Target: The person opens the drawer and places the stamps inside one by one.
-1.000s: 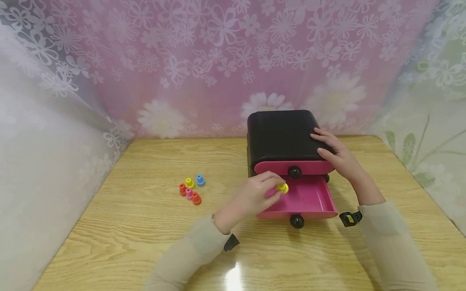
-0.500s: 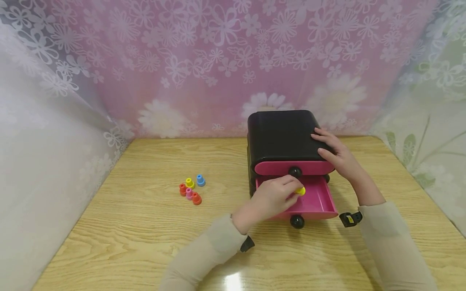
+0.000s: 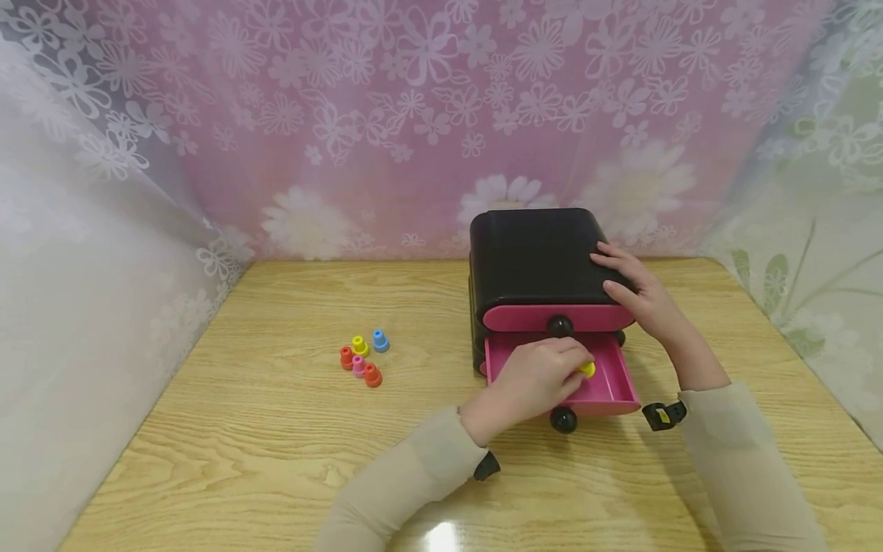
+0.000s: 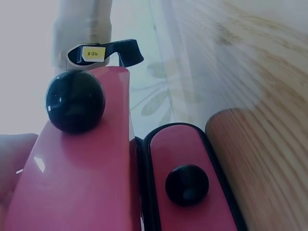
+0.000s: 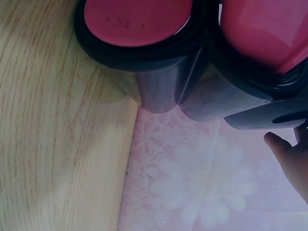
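Yellow peg [image 3: 587, 369], pinched in your left hand [image 3: 534, 381], has moved deeper into the open pink drawer [image 3: 610, 383] while your flat right hand [image 3: 638, 295] steadies the black chest [image 3: 534, 257].

Head looks down; wrists close, perhaps sharing drawers [image 3: 552, 318].

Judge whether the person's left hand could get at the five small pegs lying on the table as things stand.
Probably yes: the five pegs lie on bare table with nothing between them and the left hand, though it grips a yellow peg over the open drawer.
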